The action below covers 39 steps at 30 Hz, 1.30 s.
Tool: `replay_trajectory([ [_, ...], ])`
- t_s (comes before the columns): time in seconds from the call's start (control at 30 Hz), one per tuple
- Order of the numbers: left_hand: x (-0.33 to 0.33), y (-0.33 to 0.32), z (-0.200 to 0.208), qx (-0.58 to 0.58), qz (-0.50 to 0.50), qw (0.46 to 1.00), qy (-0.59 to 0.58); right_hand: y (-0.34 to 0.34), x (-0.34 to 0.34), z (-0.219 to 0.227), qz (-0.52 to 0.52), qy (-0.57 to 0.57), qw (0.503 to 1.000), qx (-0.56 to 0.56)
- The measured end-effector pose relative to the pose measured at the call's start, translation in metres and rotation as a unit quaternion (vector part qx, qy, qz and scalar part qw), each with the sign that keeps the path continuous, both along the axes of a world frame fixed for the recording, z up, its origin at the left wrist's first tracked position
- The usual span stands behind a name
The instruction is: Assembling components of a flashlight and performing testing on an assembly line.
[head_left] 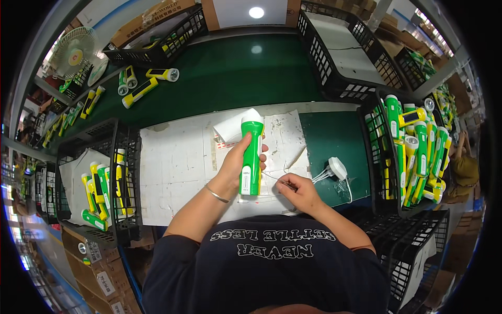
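My left hand (pixel 234 163) is wrapped round a green flashlight (pixel 252 157) with a white head and a yellow edge, held upright over the worktop. The flashlight's white head points away from me. To its right, my right hand (pixel 300 192) is closed in a pinch on a thin white cable (pixel 271 177); the cable's tip is too small to make out. Several cables run from near this hand to a round white plug hub (pixel 337 168) on the green mat. Under both hands lies a worn white sheet (pixel 175 175), with a curled white paper (pixel 232 127) behind the flashlight.
Black crates of green and yellow flashlights stand at my right (pixel 372 172) and left (pixel 121 222). Loose flashlights (pixel 140 93) lie on the green belt (pixel 230 78) at the far left. Another black crate (pixel 327 68) sits at the back right, a fan (pixel 76 52) at the far left.
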<state>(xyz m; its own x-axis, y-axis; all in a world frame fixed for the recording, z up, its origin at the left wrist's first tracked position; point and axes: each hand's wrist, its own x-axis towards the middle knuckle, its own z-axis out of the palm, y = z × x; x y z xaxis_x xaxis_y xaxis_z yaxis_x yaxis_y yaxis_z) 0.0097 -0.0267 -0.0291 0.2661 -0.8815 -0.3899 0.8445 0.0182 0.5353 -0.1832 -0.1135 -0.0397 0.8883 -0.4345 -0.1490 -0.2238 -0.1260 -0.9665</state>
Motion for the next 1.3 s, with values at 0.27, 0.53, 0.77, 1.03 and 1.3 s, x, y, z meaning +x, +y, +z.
replay_trajectory([
  [0.27, -0.005, 0.005, 0.002, -0.015, 0.016, 0.999, 0.024, 0.002, 0.002, 0.009, 0.0, -0.011, 0.999, -0.032],
  [0.53, -0.003, -0.001, 0.007, -0.018, 0.045, 0.987, -0.156, -0.008, 0.035, 0.042, 0.019, -0.103, 0.91, -0.401],
  [0.77, -0.008, 0.001, -0.002, -0.012, 0.029, 0.96, -0.277, 0.001, 0.05, 0.041, 0.074, -0.132, 0.811, -0.565],
  [1.03, 0.012, 0.008, 0.004, 0.022, 0.088, 0.974, -0.209, 0.025, 0.028, 0.039, 0.237, -0.212, 0.821, -0.474],
  [1.3, 0.002, 0.006, -0.003, 0.002, 0.023, 1.0, -0.005, 0.002, 0.082, 0.026, -0.033, -0.107, 0.986, -0.124],
])
